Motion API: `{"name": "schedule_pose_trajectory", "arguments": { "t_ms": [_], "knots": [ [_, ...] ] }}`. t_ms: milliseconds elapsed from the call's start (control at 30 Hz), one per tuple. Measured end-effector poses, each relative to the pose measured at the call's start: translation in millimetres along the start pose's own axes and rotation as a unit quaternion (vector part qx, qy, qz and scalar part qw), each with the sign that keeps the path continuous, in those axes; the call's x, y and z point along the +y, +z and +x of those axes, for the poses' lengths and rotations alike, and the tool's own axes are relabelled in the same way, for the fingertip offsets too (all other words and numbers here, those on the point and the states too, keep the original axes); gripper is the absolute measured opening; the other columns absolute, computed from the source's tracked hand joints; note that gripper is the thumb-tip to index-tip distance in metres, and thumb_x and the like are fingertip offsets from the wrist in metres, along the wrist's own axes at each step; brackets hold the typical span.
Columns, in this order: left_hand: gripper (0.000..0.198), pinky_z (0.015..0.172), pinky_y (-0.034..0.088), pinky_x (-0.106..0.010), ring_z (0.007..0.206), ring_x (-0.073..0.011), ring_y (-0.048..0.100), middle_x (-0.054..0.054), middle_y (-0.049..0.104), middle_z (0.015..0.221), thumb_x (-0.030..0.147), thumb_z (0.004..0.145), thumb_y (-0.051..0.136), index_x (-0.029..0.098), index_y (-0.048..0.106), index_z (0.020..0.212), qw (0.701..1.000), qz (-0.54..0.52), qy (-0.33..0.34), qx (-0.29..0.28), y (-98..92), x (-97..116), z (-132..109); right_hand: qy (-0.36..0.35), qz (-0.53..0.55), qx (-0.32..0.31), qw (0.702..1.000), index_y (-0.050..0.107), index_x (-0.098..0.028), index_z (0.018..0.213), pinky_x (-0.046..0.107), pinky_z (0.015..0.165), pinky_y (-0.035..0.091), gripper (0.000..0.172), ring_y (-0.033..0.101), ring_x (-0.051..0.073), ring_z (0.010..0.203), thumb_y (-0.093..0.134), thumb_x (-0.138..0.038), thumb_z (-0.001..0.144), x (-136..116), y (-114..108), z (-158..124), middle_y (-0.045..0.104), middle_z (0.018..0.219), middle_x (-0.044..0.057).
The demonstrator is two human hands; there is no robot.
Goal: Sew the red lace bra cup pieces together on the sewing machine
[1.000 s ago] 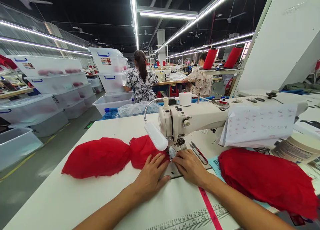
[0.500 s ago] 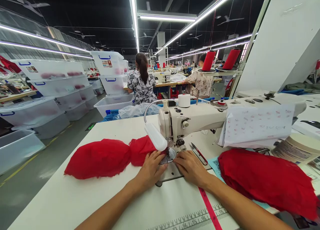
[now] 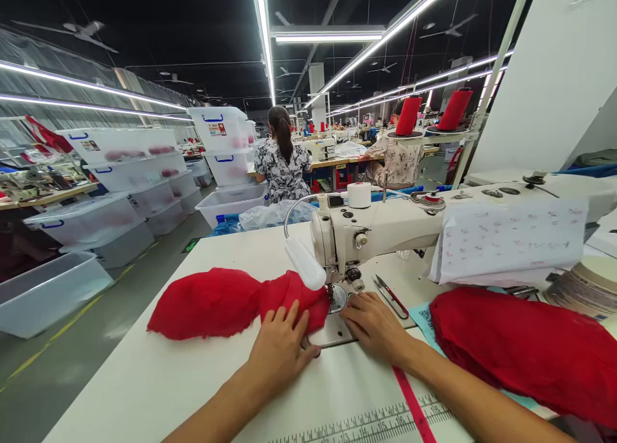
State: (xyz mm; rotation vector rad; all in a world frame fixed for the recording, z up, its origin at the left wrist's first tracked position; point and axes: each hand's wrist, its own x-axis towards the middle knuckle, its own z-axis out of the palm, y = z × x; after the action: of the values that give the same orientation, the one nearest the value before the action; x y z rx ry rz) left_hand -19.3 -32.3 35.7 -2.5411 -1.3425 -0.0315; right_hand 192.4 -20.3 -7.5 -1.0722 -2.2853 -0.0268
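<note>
My left hand [image 3: 279, 343] lies with its fingers spread and nearly flat on the near edge of a gathered red fabric piece [image 3: 207, 305]. That fabric reaches the needle area of the white sewing machine [image 3: 385, 227], left of its round metal plate [image 3: 338, 298]. Just right of the plate, my right hand [image 3: 373, 324] rests with fingers curled and pressed together. Whatever sits under its fingertips is hidden. Thread snips [image 3: 391, 298] with a red part lie close beyond my right hand. A pinkish-red strip [image 3: 412, 404] runs from under my right wrist to the table's front.
A second red fabric bundle [image 3: 525, 346] lies at the right, partly over a light blue sheet [image 3: 424, 321]. Paper sheets [image 3: 511, 240] hang on the machine arm. Red thread cones [image 3: 409, 116] stand behind. Plastic bins [image 3: 58, 292] line the left aisle; a person [image 3: 283, 160] sits ahead.
My left hand has drawn back from the needle area onto the red fabric, whose right end now shows beside the plate. My right hand stays by the plate. The view has shifted slightly.
</note>
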Motion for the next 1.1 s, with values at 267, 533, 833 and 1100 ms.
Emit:
{"name": "schedule_pose_trajectory", "arguments": {
  "t_ms": [267, 533, 833, 1100],
  "knots": [
    [0.035, 0.088, 0.042, -0.047, 0.102, -0.0292, 0.053, -0.014, 0.058, 0.117, 0.034, 0.085, 0.045, 0.012, 0.060, 0.108, 0.995, -0.089, 0.024, 0.023, -18.9, 22.4, 7.9, -0.002, 0.000, -0.014, 1.000, 0.060, -0.018, 0.085, 0.031, 0.074, 0.033, 0.019, 0.049, 0.016, 0.076, 0.043, -0.009, 0.083, 1.3, -2.2, -3.0, 0.058, 0.079, 0.004],
    [0.055, 0.104, 0.026, -0.049, 0.129, -0.0289, 0.028, -0.016, 0.032, 0.139, 0.044, 0.086, 0.040, 0.011, 0.040, 0.130, 0.977, -0.177, 0.051, -0.104, -7.5, 19.7, 12.2, -0.018, -0.017, -0.054, 0.998, 0.060, -0.018, 0.086, 0.030, 0.072, 0.032, 0.019, 0.048, 0.016, 0.078, 0.047, -0.006, 0.079, -0.7, -3.4, -3.8, 0.056, 0.081, 0.003],
    [0.056, 0.105, 0.018, -0.054, 0.131, -0.0300, 0.021, -0.014, 0.030, 0.141, 0.046, 0.084, 0.045, 0.015, 0.041, 0.130, 0.971, -0.200, 0.066, -0.115, -3.2, 17.7, 11.4, -0.024, -0.025, -0.050, 0.998, 0.060, -0.018, 0.085, 0.029, 0.070, 0.031, 0.019, 0.046, 0.015, 0.075, 0.045, -0.007, 0.081, -2.6, -3.4, -4.3, 0.054, 0.078, 0.003],
    [0.056, 0.102, 0.019, -0.059, 0.130, -0.0334, 0.020, -0.016, 0.028, 0.141, 0.048, 0.084, 0.043, 0.017, 0.040, 0.130, 0.969, -0.205, 0.079, -0.116, 1.2, 9.8, 13.7, -0.034, -0.012, -0.024, 0.999, 0.060, -0.017, 0.087, 0.030, 0.070, 0.032, 0.020, 0.046, 0.016, 0.075, 0.042, -0.009, 0.083, -1.5, 1.2, -5.2, 0.054, 0.079, 0.005]
  ]
}}
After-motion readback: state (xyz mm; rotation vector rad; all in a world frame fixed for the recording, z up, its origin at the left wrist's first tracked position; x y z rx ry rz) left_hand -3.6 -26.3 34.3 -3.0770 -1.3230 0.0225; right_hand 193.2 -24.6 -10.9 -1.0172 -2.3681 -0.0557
